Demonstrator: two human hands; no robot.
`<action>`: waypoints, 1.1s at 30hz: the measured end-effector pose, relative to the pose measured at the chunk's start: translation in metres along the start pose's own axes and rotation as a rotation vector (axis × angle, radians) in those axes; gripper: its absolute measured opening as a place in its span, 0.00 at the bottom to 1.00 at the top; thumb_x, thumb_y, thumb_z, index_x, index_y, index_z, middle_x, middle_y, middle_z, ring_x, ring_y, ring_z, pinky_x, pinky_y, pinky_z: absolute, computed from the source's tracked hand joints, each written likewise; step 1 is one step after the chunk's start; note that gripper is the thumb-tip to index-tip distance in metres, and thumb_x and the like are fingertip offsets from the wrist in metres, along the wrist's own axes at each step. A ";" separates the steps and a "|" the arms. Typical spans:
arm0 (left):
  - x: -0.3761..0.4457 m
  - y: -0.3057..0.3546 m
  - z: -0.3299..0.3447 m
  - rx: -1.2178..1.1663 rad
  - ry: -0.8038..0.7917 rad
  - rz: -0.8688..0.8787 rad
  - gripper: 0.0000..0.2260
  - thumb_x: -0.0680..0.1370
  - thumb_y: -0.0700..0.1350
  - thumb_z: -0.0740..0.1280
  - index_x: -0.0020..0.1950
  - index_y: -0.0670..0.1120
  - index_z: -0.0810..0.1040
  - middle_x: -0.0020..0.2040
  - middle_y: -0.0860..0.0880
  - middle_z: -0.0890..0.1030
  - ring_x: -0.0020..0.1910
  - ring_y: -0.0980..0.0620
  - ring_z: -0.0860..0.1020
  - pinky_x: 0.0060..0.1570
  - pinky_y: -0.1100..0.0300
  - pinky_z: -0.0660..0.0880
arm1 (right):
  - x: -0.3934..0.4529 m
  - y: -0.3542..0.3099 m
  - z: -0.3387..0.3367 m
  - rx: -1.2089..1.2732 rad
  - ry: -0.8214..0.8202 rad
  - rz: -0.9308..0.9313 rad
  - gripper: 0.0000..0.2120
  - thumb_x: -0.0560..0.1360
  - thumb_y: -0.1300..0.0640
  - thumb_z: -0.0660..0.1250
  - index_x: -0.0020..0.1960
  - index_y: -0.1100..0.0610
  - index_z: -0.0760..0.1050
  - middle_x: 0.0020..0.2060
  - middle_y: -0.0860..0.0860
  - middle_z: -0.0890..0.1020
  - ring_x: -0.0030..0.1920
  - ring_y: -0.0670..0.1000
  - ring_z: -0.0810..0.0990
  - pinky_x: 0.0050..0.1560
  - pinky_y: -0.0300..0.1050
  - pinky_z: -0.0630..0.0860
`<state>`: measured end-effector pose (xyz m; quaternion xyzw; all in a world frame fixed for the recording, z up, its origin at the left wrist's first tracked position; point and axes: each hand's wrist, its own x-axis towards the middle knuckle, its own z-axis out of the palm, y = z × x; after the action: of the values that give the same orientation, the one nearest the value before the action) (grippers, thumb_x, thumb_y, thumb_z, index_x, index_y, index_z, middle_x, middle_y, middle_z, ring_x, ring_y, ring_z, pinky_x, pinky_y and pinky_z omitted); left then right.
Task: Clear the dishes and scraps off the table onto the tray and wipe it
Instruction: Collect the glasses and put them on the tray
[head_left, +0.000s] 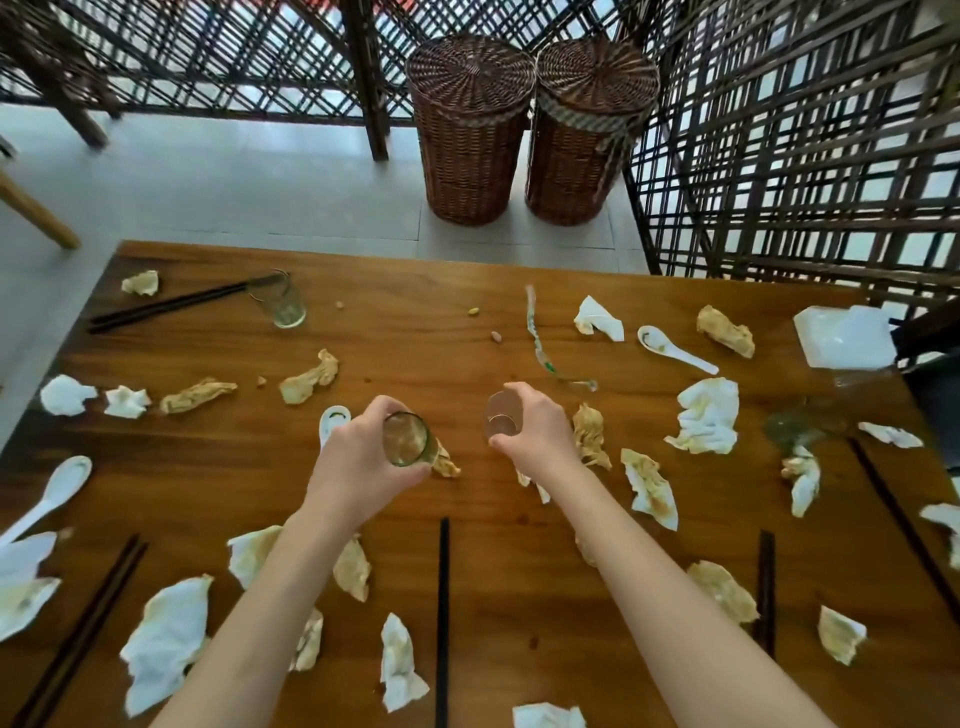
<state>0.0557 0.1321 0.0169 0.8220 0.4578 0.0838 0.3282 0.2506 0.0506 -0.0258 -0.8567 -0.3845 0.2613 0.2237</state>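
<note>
- A brown wooden table (467, 519) is filling the near view, and crumpled, stained napkins (166, 639) are lying scattered all over it, with dark chopsticks (442, 613) lying among them.
- The left hand (358, 457) is gripping a clear, green-tinged glass (408, 439), fingers curled shut around its side, its mouth tilting toward the camera above the tabletop.
- The right hand (535, 426) is closing its fingers around a second clear glass (503, 415), likewise tipped and held over the table's middle, near the first but apart from it.
- White ceramic spoons are resting flat: one (52, 493) at the left edge, one (332, 421) partly behind the left hand, one (675, 348) to the right.
- Farther back, another empty glass (285, 304) is standing at the far left, with a pair of chopsticks (176, 306) touching it.
- A white dish (844, 338) is sitting at the far right corner.
- Beyond the table, pale floor tiles (234, 182) are showing, and two lidded wicker baskets (470, 130) are standing side by side against a dark lattice screen (805, 156).
</note>
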 end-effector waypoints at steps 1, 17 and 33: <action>0.001 -0.001 -0.001 0.001 0.000 0.003 0.25 0.62 0.52 0.78 0.55 0.56 0.71 0.42 0.59 0.76 0.42 0.59 0.75 0.36 0.70 0.71 | 0.000 0.000 0.001 0.000 0.008 -0.003 0.33 0.66 0.56 0.76 0.68 0.53 0.67 0.62 0.52 0.75 0.60 0.53 0.74 0.57 0.45 0.73; 0.005 0.044 -0.026 0.042 -0.067 0.188 0.29 0.61 0.51 0.80 0.57 0.54 0.72 0.48 0.53 0.79 0.46 0.53 0.77 0.42 0.61 0.76 | -0.070 0.002 -0.058 0.098 0.212 0.039 0.31 0.65 0.53 0.76 0.66 0.50 0.70 0.58 0.48 0.77 0.58 0.49 0.75 0.52 0.39 0.73; -0.136 0.257 0.122 0.071 -0.306 0.544 0.30 0.60 0.52 0.79 0.59 0.52 0.75 0.47 0.51 0.79 0.47 0.49 0.76 0.46 0.57 0.74 | -0.327 0.181 -0.197 0.148 0.425 0.289 0.32 0.64 0.49 0.76 0.65 0.48 0.70 0.57 0.45 0.77 0.56 0.45 0.74 0.48 0.30 0.67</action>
<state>0.2119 -0.1279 0.1032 0.9283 0.1690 0.0278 0.3300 0.2848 -0.3478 0.1090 -0.9196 -0.1824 0.1322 0.3219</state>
